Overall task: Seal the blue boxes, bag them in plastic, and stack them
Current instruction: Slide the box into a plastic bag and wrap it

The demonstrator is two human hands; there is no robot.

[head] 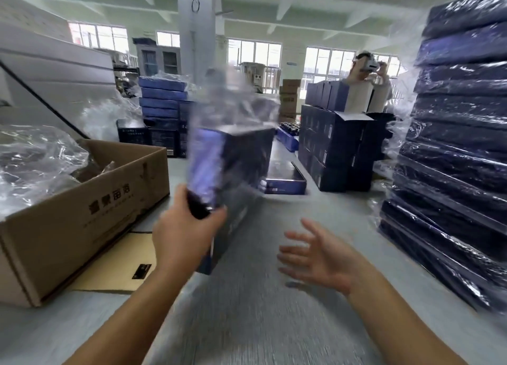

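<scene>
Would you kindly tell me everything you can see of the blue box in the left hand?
The blue box is a long, dark blue carton, seemingly cardboard, blurred by motion. It sits inside a clear plastic bag whose loose end stands above it. It leans tilted, lower corner near the grey table; contact there is unclear. The left hand grips its lower part; the right hand is open, apart from it.

Blue box [236, 158] and plastic bag [233, 101] around it motion-blurred; print on box unreadable. Left hand [183, 233] covers box's lower corner. Right hand [315, 257] fingertips smeared. Bagged stack [452, 158] cut off by right edge. Cardboard carton [90, 208] cut by left edge. Desk [247, 323] surface blurred toward bottom.
</scene>
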